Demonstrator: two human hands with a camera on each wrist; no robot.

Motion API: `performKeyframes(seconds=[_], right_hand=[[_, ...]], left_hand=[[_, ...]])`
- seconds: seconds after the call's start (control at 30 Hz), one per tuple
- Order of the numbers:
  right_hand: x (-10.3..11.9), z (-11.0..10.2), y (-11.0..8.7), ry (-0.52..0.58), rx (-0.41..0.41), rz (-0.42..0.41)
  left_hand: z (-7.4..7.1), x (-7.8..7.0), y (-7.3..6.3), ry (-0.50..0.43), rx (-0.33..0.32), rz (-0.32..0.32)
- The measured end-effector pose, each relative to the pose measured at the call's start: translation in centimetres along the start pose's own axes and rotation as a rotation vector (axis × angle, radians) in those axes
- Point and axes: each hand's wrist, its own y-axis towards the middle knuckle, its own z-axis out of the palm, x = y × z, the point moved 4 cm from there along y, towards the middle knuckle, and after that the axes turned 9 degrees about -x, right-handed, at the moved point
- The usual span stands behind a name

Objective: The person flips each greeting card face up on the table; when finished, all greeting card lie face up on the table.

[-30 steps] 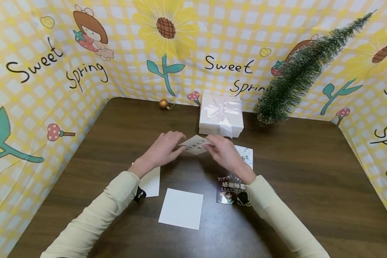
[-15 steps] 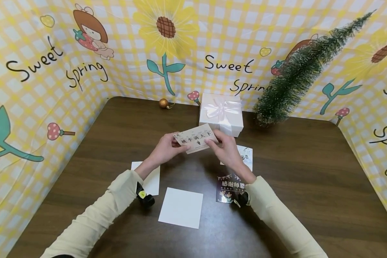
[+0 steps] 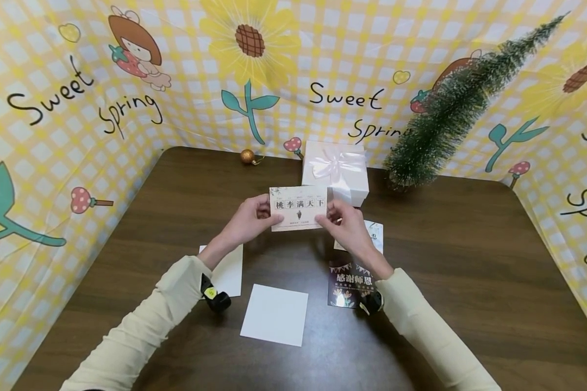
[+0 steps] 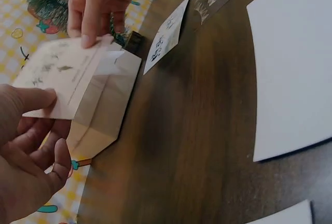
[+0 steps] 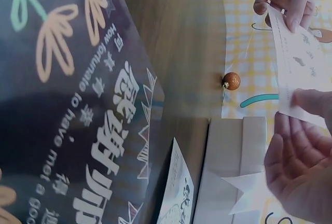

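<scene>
A cream greeting card (image 3: 298, 209) printed with a row of large Chinese characters is held up above the table, facing the head camera. My left hand (image 3: 248, 220) pinches its left end, thumb on the printed face and fingers behind. At the other end my right hand (image 3: 347, 225) pinches it the same way. Below the right hand lie a pale card (image 3: 375, 233), partly hidden by that hand, and a dark card (image 3: 344, 279) with white lettering and flowers. Under the left wrist is a white card (image 3: 231, 274), with another white card (image 3: 275, 315) nearer the front.
Behind the held card stands a white gift box (image 3: 337, 171) with a pale ribbon bow. A small green tinsel tree (image 3: 450, 119) stands at the back right. An orange-gold bauble (image 3: 248, 157) lies at the table's back edge, before a yellow checked cloth (image 3: 186, 65).
The held card has turned from a foreshortened, slanted pose to level, its printed face now fully toward the head camera. Both hands still pinch its ends. The cards on the table stay put.
</scene>
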Motion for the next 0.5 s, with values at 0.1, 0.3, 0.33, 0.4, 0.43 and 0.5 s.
performKeyframes(seconds=[0.1, 0.3, 0.33, 0.4, 0.43, 0.5], right_hand=[[-0.2, 0.1, -0.1, -0.056, 0.039, 0.032], [-0.7, 0.8, 0.0, -0.211, 0.131, 0.078], [-0.8, 0.9, 0.0, -0.24, 0.148, 0.089], [-1.0, 1.2, 0.0, -0.293, 0.188, 0.106], [-1.1, 1.4, 0.0, -0.316, 0.206, 0.115], [-1.3, 1.7, 0.0, -0.357, 0.24, 0.126]], left_hand=[[0.1, 0.2, -0.1, 0.025, -0.039, -0.038], [0.9, 1.3, -0.5, 0.148, -0.054, -0.142], [1.1, 1.6, -0.6, 0.172, -0.048, -0.152], [1.5, 2.1, -0.6, 0.218, -0.033, -0.164], [1.7, 2.4, -0.6, 0.236, -0.024, -0.168], [2.0, 2.9, -0.7, 0.264, -0.01, -0.17]])
